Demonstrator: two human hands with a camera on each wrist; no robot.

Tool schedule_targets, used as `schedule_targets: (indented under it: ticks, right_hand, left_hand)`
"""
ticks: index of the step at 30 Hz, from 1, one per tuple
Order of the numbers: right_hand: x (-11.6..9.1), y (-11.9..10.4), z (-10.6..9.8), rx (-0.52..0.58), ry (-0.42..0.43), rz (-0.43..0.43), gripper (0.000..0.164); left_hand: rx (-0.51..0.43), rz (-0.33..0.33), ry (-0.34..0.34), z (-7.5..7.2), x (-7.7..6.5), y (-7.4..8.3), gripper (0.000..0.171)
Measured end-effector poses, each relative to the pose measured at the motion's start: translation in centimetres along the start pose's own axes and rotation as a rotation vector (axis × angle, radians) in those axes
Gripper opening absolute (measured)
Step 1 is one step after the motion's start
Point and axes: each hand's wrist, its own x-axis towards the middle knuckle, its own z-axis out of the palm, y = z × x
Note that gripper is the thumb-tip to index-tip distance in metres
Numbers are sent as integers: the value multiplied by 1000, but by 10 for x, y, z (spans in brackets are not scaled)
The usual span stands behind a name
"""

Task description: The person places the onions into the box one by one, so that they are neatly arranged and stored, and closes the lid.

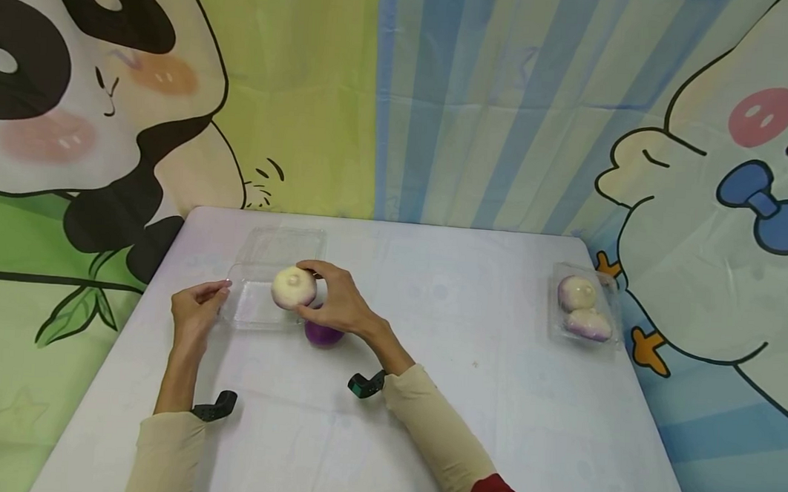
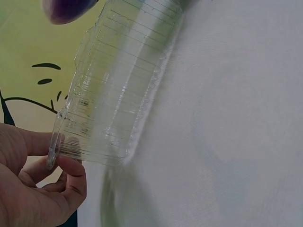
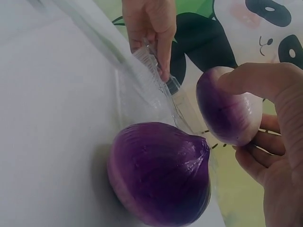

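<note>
My right hand [image 1: 339,300] grips a white and purple onion [image 1: 293,288] between thumb and fingers, above the right part of a clear plastic box [image 1: 250,309]. The box lies with its lid [image 1: 283,245] folded back behind it. At the box's left edge my left hand [image 1: 198,311] pinches the rim between thumb and fingers, as the left wrist view of the box [image 2: 113,90] shows. A darker purple onion [image 3: 158,172] sits on the table just outside the box, under my right hand and partly hidden by it in the head view.
Far to the right on the white table [image 1: 438,427] stands another clear plastic box [image 1: 552,314] holding two white and purple onions [image 1: 588,324]. Cartoon-printed curtains [image 1: 482,102] hang behind and beside the table. A small black camera [image 1: 367,384] is worn on each wrist.
</note>
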Motion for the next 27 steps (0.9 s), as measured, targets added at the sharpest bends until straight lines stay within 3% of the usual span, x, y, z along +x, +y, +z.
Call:
schedule_targets:
  ticks: [21,27]
  right_hand:
    - [17,-6,14,-82,-103,42,72]
    - [20,-6,18,-193,-114,84,71]
  left_hand:
    - [2,-1,-3,-2,-2,1,34]
    - [-10,0,1,0,-1,0,33]
